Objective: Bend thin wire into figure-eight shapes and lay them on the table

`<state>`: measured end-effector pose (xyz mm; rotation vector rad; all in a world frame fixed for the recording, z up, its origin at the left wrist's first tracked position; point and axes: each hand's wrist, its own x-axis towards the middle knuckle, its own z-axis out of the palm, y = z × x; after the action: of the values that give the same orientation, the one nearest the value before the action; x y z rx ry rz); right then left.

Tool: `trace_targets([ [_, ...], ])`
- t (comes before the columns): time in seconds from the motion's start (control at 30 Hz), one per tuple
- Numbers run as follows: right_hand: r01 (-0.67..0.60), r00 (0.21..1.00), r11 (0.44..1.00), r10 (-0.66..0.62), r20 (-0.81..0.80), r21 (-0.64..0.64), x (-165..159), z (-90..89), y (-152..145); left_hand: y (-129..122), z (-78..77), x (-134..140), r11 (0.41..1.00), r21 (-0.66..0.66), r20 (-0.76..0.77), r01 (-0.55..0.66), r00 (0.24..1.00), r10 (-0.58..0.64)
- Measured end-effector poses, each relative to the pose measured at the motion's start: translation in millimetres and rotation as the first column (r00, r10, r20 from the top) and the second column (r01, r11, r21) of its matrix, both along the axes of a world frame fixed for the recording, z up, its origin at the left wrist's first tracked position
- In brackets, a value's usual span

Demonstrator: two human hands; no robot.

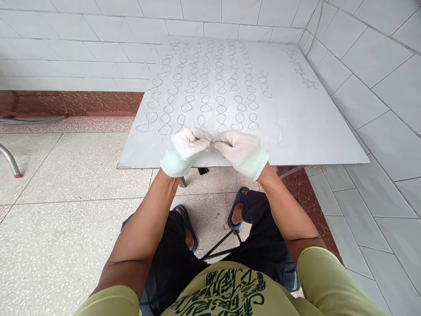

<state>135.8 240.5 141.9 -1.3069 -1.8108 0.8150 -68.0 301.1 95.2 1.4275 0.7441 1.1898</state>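
Note:
My left hand [190,145], in a white glove with a pale green cuff, is closed with its fingertips pinched on a thin wire. Facing it, my right hand [241,149], gloved the same way, pinches the wire as well. The fingertips of both hands nearly meet above the table's front edge. A loop of the thin wire [213,171] hangs below them; the part between my fingers is mostly hidden. Just beyond my hands, figure-eight wire shapes [221,104] lie in several columns on the white table [289,140].
Several star-shaped wire pieces [309,83] lie at the table's back right. Tiled walls [378,74] border the back and right side. A dark object [203,170] shows below the front edge. A curved metal leg [10,160] stands on the floor at left.

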Motion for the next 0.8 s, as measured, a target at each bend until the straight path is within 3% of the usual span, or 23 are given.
trace_targets([
  [0.17,0.010,0.988,0.990,-0.031,-0.152,-0.139,-2,-1.9,4,8,12.1,-2,0.986,0.038,0.029,0.161,0.986,-0.162],
  [0.33,0.004,0.968,0.983,-0.050,-0.246,-0.183,-5,-4.2,8,3,6.7,-1,1.000,-0.016,0.091,-0.007,0.996,0.008],
  [0.5,0.017,0.952,0.978,-0.080,-0.295,-0.210,-9,-2.0,7,-1,1.7,-3,0.991,0.006,0.000,-0.131,0.991,0.131],
  [0.67,0.088,0.948,0.977,-0.141,-0.286,-0.192,-14,3.2,0,3,6.4,-1,0.999,-0.025,0.034,0.037,0.999,-0.037],
  [0.8,0.124,0.962,0.985,-0.150,-0.229,-0.124,-15,1.4,-1,2,7.9,5,0.995,-0.036,0.105,0.092,0.991,-0.088],
])
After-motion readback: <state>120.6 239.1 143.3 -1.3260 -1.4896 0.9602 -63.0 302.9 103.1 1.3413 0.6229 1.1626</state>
